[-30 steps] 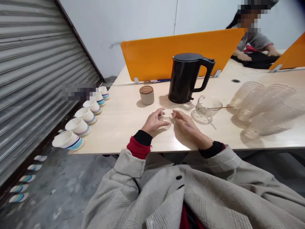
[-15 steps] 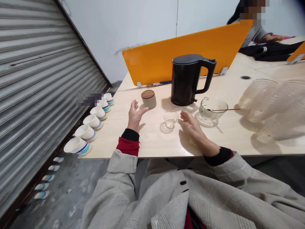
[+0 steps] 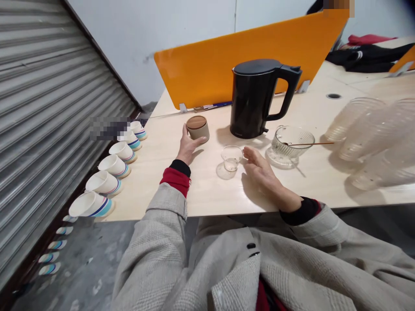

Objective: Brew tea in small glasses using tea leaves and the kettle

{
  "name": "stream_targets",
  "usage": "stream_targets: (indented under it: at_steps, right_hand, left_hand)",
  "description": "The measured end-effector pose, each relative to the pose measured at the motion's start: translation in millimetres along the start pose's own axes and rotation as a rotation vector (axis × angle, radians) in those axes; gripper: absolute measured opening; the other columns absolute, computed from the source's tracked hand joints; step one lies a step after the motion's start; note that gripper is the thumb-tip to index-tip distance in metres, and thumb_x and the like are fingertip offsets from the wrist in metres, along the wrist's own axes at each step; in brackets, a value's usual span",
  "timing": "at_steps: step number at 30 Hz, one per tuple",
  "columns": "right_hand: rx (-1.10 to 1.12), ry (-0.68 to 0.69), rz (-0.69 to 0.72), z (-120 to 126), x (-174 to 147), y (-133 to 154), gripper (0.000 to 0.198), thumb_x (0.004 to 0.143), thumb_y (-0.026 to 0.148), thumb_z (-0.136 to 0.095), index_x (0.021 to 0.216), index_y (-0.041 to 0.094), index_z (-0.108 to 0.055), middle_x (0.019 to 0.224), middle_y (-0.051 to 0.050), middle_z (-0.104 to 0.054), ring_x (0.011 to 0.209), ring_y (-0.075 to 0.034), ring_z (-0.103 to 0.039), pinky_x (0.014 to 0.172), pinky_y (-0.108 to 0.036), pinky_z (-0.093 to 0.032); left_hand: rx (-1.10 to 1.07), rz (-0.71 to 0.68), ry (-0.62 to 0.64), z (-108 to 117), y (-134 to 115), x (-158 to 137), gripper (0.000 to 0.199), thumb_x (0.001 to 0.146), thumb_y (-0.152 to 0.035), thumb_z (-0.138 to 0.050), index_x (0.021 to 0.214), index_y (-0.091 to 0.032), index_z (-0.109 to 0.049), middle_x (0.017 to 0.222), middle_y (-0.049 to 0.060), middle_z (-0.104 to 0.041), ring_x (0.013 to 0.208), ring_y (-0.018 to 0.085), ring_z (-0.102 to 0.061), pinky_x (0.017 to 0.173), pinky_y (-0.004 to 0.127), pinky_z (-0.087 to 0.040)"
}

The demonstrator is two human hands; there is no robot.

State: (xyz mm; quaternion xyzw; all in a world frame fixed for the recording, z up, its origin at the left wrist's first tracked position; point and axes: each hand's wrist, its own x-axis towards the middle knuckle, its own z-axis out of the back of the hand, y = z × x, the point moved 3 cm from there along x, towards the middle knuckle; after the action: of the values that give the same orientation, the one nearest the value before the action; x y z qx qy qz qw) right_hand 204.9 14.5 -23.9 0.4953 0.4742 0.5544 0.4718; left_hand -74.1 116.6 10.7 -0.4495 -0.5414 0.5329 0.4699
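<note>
Since the earlier frame, the left hand [image 3: 186, 149] has moved far-ward to the beige canister [image 3: 203, 132]; thumb and fingers now close around its sides, while the right hand [image 3: 262, 175] stays open, fingertips just beside the clear cup [image 3: 231, 164]. The canister is at the table's far left-centre, left of the black kettle [image 3: 249, 103]; its axis runs upright, wooden lid [image 3: 196, 122] on top. The clear cup stands nearer, between the hands, mouth upward, axis vertical.

The pale wooden table [image 3: 207, 194] backs onto an orange divider [image 3: 201, 77]. A metal shutter [image 3: 48, 86] rises at left behind a row of paper cups [image 3: 103, 182]; a glass vessel [image 3: 293, 140] stands at right.

The left fingers behind the canister are hidden, so whether it is lifted is unclear. Plastic cup stacks [image 3: 372, 134] are blurred and cut off at right.
</note>
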Motion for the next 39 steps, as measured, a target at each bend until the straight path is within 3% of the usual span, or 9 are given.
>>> stream_targets:
  at_steps: [7, 13, 19, 26, 33, 39]
  right_hand:
    - [-0.030, -0.004, -0.002, -0.5, 0.4, 0.9, 0.058, 0.089, 0.034, -0.065, 0.147, 0.032, -0.058, 0.161, -0.008, -0.054, 0.154, -0.032, -0.047, 0.132, -0.059, -0.029]
    - [-0.044, -0.018, -0.011, -2.1, 2.4, -2.3, 0.060, 0.090, 0.037, -0.066, 0.148, 0.033, -0.057, 0.161, -0.008, -0.054, 0.154, -0.031, -0.047, 0.133, -0.060, -0.029]
    - [-0.073, -0.014, -0.023, -2.4, 2.4, 0.8, 0.060, 0.090, 0.039, -0.066, 0.149, 0.032, -0.057, 0.160, -0.009, -0.056, 0.153, -0.033, -0.048, 0.132, -0.062, -0.028]
    - [-0.074, 0.006, 0.017, -0.5, 5.0, -8.1, 0.063, 0.089, 0.034, -0.066, 0.151, 0.034, -0.055, 0.160, -0.007, -0.056, 0.152, -0.030, -0.049, 0.132, -0.058, -0.031]
    - [-0.054, 0.007, 0.029, 0.5, 5.7, -10.2, 0.065, 0.086, 0.031, -0.068, 0.150, 0.033, -0.055, 0.159, -0.007, -0.056, 0.149, -0.029, -0.052, 0.130, -0.056, -0.036]
    - [-0.053, 0.007, 0.049, 0.1, 6.4, -10.5, 0.065, 0.087, 0.034, -0.067, 0.151, 0.032, -0.054, 0.160, -0.008, -0.054, 0.151, -0.031, -0.049, 0.132, -0.059, -0.032]
  left_hand:
    - [-0.038, -0.100, -0.104, -5.6, 12.0, 21.8, 0.127, 0.059, -0.021, -0.095, 0.163, -0.046, -0.027, 0.167, 0.009, -0.047, 0.135, 0.038, -0.061, 0.089, 0.056, -0.067]
    - [0.110, -0.220, -0.191, -2.2, 14.2, 30.3, 0.107, 0.059, -0.026, -0.097, 0.152, -0.033, -0.044, 0.154, 0.010, -0.061, 0.140, 0.036, -0.056, 0.108, 0.055, -0.058]
    - [0.157, -0.226, -0.190, -2.9, 16.3, 30.9, 0.097, 0.065, -0.029, -0.094, 0.149, -0.033, -0.046, 0.148, 0.009, -0.064, 0.135, 0.035, -0.059, 0.103, 0.054, -0.061]
    - [0.200, -0.298, -0.218, -8.2, 10.5, 25.2, 0.087, 0.056, -0.029, -0.100, 0.131, -0.026, -0.056, 0.135, 0.009, -0.071, 0.129, 0.031, -0.065, 0.115, 0.049, -0.052]
    - [0.214, -0.321, -0.190, -8.2, 15.7, 24.7, 0.089, 0.058, -0.034, -0.099, 0.136, -0.026, -0.056, 0.138, 0.010, -0.070, 0.134, 0.032, -0.063, 0.119, 0.048, -0.048]
    - [0.173, -0.335, -0.152, -15.8, 11.3, 17.5, 0.087, 0.060, -0.030, -0.099, 0.135, -0.025, -0.056, 0.138, 0.009, -0.070, 0.135, 0.031, -0.062, 0.119, 0.046, -0.049]
